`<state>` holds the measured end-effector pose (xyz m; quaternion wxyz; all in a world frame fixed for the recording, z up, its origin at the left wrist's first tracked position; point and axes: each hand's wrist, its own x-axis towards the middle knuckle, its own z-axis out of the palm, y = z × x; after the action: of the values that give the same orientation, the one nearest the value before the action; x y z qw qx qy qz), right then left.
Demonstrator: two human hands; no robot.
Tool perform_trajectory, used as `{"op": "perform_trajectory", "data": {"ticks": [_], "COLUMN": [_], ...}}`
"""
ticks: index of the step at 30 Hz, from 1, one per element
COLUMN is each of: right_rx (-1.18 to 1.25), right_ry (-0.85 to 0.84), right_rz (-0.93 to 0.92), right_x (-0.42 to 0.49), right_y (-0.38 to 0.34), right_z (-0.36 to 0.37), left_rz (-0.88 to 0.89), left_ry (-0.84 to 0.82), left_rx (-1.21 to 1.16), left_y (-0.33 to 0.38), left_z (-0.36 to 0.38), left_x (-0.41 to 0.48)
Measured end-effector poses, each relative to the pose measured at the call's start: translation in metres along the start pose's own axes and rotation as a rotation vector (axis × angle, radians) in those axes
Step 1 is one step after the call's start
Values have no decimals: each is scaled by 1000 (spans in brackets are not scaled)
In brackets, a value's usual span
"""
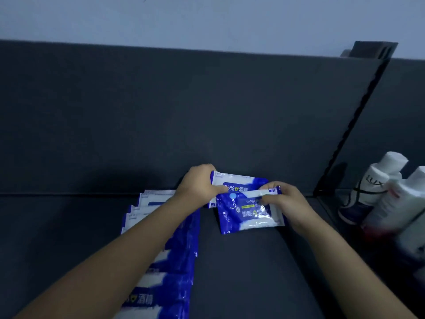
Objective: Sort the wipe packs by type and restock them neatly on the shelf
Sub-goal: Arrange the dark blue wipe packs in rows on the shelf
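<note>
Two blue and white wipe packs lie at the back of the dark shelf (241, 272). My left hand (199, 184) grips the left end of the rear pack (239, 180), thumb on its front. A front pack (243, 217) lies upside down, overlapping the rear one. My right hand (285, 201) pinches the front pack's right end with curled fingers. To the left, a row of several like packs (177, 261) runs from the back wall toward me, partly hidden under my left forearm.
A slotted dark divider (354, 120) bounds the bay on the right. Beyond it stand white bottles (386, 192), one marked LUX, leaning together. The dark back panel (161, 111) rises behind the packs.
</note>
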<state>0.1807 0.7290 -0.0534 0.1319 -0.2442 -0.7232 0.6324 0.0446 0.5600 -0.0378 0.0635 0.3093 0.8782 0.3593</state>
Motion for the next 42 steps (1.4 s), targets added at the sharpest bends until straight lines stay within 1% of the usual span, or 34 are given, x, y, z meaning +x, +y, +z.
{"op": "perform_trajectory", "data": {"ticks": [2, 4, 6, 7, 8, 10, 12, 14, 16, 18, 22, 27, 32, 35, 37, 39, 40, 42], "right_rx": [-50, -206, -276, -292, -308, -335, -350, -350, -346, -347, -369, -393, -392, -485, -592, -637, -614, -471], "right_ry": [17, 90, 141, 150, 156, 170, 190, 209, 221, 215, 178, 166, 152, 183, 217, 211, 179, 85], "right_rz": [-29, -112, -203, -246, -288, -379, -462, -509, -507, -461, -393, -394, -371, -409, -490, -542, -515, -389], "right_x": [5, 10, 12, 13, 13, 15, 16, 17, 18, 19, 21, 18, 18, 17, 16, 15, 13, 11], "right_y": [10, 16, 20, 21, 21, 24, 24, 24, 25, 27, 28, 28, 30, 32, 31, 28, 27, 22], "right_z": [0, 1, 5, 7, 10, 15, 18, 20, 18, 17, 17, 16, 18, 19, 18, 15, 13, 12], "left_rz": [13, 27, 54, 55, 46, 14, 12, 27, 59, 77, 85, 53, 55, 60, 55, 71, 93, 141], "left_ry": [37, 95, 187, 221, 242, 256, 239, 202, 164, 134, 119, 149, 18, -44, -33, 17, 48, 104], "left_rx": [78, 230, 355, 371, 354, 244, 145, 121, 136, 151, 168, 416, 400, 359, 384, 487, 548, 619], "left_y": [-1, -1, 0, -1, -2, -6, -12, -17, -23, -28, -31, -23, -27, -27, -24, -19, -16, -12], "left_z": [-1, 1, 3, 3, 4, 2, -1, -3, -3, -1, -1, -4, -4, -4, -5, -7, -9, -11], "left_x": [2, 0, -3, -3, -3, -1, 5, 7, 8, 8, 8, 2, 3, 4, 2, -1, -2, -3]}}
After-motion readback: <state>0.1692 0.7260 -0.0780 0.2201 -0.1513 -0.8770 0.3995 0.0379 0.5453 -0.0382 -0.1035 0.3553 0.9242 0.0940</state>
